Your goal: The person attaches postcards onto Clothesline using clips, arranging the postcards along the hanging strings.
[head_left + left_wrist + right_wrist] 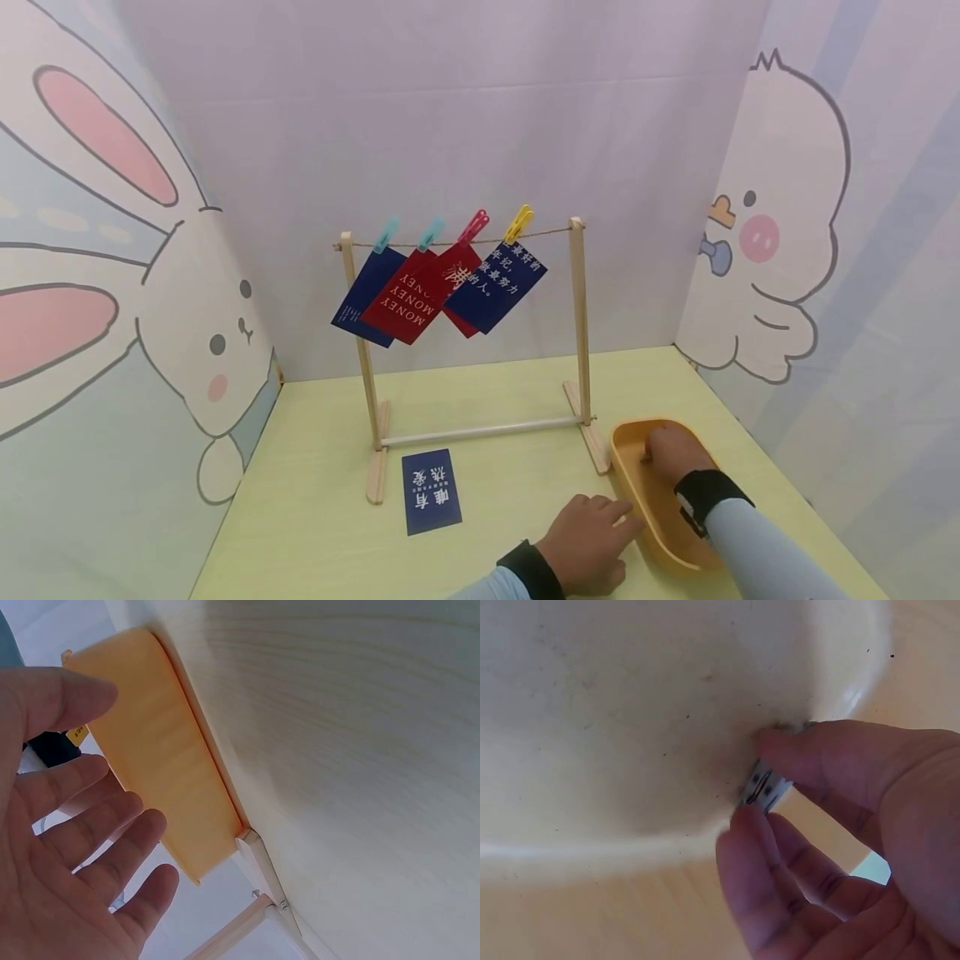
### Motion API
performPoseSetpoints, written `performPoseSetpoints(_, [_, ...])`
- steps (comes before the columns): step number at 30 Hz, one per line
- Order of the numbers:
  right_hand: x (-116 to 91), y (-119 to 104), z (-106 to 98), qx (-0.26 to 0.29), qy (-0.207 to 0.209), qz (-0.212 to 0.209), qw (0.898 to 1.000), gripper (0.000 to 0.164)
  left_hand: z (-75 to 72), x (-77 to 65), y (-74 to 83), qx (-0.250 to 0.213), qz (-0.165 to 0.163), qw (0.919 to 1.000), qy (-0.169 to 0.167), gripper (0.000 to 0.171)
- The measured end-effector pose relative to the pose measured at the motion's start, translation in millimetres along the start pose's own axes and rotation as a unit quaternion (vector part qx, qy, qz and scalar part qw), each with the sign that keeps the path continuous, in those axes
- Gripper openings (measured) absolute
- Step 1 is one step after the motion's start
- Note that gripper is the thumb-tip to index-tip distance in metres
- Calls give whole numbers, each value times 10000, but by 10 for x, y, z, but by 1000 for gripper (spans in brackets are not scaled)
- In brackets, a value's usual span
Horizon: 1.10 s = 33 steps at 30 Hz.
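Observation:
My right hand (675,454) reaches into an orange-yellow plastic basin (663,518) at the right of the table. In the right wrist view its thumb and fingers pinch a small pale clothespin (763,784) with a metal spring, close over the basin's bottom; the fingers cover part of it. Just left of the basin is my left hand (588,543), fingers loosely spread and holding nothing. The left wrist view shows its fingertips beside the basin's outer wall (161,742). A dark blue card (432,521) with white lettering lies flat on the table, left of that hand.
Behind stands a wooden frame (581,333) with a string across its top. Clothespins hold overlapping cards there: a blue card (367,287), a red card (405,304), another red card (459,323), and a blue card (498,296) under a yellow clothespin (519,223). Printed curtains enclose the table.

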State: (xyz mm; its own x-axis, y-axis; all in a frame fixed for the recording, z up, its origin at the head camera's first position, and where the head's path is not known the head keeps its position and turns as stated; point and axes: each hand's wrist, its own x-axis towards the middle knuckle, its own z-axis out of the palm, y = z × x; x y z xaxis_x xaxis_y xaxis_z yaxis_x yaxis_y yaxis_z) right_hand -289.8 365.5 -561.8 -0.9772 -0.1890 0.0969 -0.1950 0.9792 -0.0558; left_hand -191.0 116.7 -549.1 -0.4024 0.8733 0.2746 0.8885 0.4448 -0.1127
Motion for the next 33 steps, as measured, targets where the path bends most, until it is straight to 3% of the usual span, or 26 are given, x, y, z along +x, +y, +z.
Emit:
performPoseSetpoints(9, [0, -14, -25, 34, -396, 503, 9979, 17, -4, -29, -36, 207, -238, 9995, -82, 49])
performPoseSetpoints(17, [21, 4, -65, 224, -466, 605, 9968, 18, -48, -52, -103, 95, -519, 9981, -310, 50])
performPoseSetpoints(20, [5, -31, -112, 234, -453, 616, 9968, 20, -50, -88, -141, 125, -619, 9978, -222, 47])
performPoseSetpoints(27, [-55, -164, -316, 435, -427, 697, 9957, 24, 24, -218, -305, 357, -818, 9954, 361, 44])
performPoseSetpoints(33, [-29, -101, -341, 695, -350, 640, 9949, 20, 3, -399, -489, 260, -1116, 9915, 618, 40])
